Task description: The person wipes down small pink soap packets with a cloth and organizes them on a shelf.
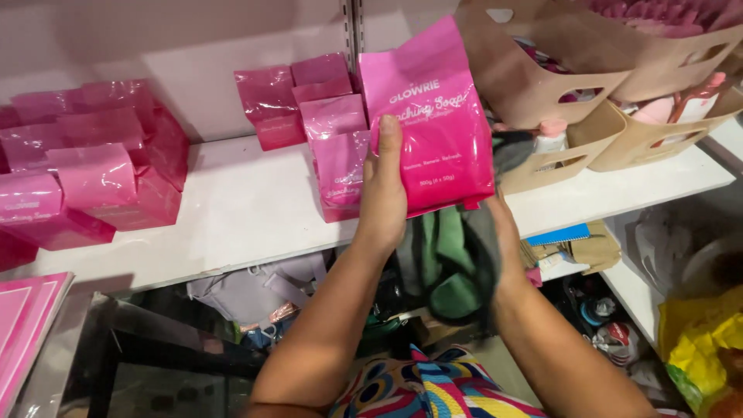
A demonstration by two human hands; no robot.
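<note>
A wide white shelf (248, 209) runs across the view, under a pale wall. On its left part lies a big heap of pink wrapped packages (85, 166). On its right part stand beige plastic baskets (557, 85) with cut handles, tilted and filled with small bottles. Near the middle, a smaller group of pink pouches (317, 116) stands against the wall.

In front of this group, above the shelf edge, both hands hold one bright pink pouch (433, 116) upright. The left hand (383, 193) grips its lower left side, with the thumb pressed flat on the front and the fingers closed behind it. The right hand (503, 224) is mostly hidden behind the pouch; it supports the lower right corner, and I cannot tell how its fingers are set. A green and grey cloth (453, 263) hangs between the two wrists, under the pouch.
</note>
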